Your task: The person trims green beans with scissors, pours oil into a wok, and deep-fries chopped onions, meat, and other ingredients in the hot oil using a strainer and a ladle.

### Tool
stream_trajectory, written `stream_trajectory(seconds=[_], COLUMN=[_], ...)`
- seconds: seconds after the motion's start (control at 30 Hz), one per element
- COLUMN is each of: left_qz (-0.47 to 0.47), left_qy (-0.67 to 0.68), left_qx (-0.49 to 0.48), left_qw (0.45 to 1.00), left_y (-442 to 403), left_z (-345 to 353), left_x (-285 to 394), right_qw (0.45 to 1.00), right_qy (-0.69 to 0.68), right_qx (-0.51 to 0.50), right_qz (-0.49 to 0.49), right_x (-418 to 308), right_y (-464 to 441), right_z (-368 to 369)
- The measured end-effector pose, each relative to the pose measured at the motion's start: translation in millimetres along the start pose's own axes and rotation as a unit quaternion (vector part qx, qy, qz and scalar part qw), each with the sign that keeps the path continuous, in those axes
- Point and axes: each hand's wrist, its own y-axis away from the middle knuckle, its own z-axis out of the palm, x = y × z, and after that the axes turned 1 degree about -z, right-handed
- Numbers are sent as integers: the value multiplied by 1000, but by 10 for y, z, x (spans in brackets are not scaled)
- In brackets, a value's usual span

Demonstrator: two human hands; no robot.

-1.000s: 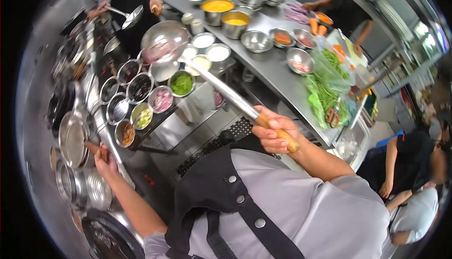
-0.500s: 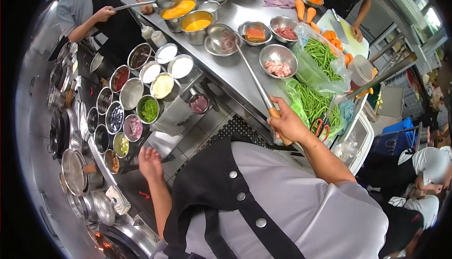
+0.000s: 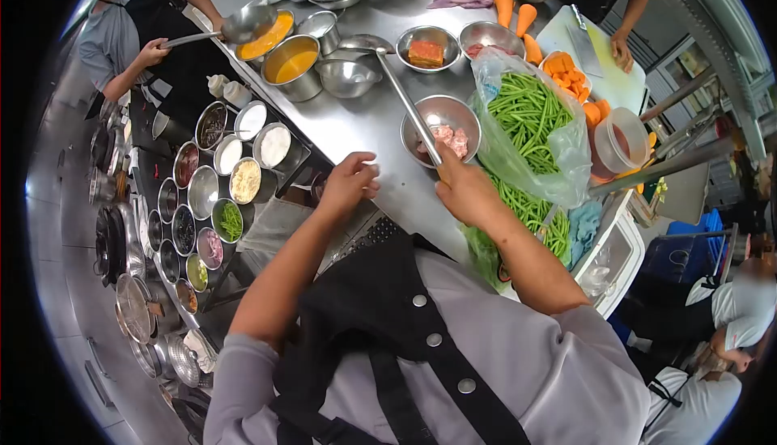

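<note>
My right hand (image 3: 471, 192) grips a long-handled ladle (image 3: 410, 105); its shaft crosses over a metal bowl (image 3: 413, 121) of pinkish raw meat (image 3: 455, 140). The ladle's head lies farther back, seen edge-on above a bare metal bowl (image 3: 350, 79). My left hand (image 3: 348, 186) hovers by the steel table's near edge, fingers loosely bent and apart, holding nothing. Behind the ladle stand a bowl with an orange-red block of meat (image 3: 426, 54) and a bowl of red raw meat (image 3: 486, 38), partly covered by a bag of green beans (image 3: 534, 121).
Left of me stands a rack of seasoning pots (image 3: 204, 194). Pots of orange liquid (image 3: 293, 66) line the steel table (image 3: 324, 121). A co-worker's hand (image 3: 152, 53) holds another ladle (image 3: 249, 22). At right, a person's hand (image 3: 622, 50) rests by a knife (image 3: 584, 44) on a cutting board (image 3: 558, 28).
My left hand has risen from beside the seasoning pots to the table edge. My right hand has moved up and left with the ladle, toward the meat bowl. The view has shifted too.
</note>
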Motion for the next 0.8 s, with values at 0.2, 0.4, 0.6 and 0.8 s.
stream_trajectory(seconds=[0.2,0.4,0.6,0.8], left_qz=[-81,-47,-32,30], left_qy=[-22,239,387,248], left_qx=[-1,99,126,-28], left_qw=[996,965,913,968], left_y=[-500,-714,-1259,-1569], left_z=[532,97,-274,83], left_x=[171,37,269,754], right_qw=[986,776,574,540], right_qy=[-149,-627,-812,-839], right_qx=[-1,-47,-108,-61], right_qz=[76,46,1,-20], right_x=[75,212,303,480], right_y=[-278,4,352,587], right_z=[-145,-272,-389,-504])
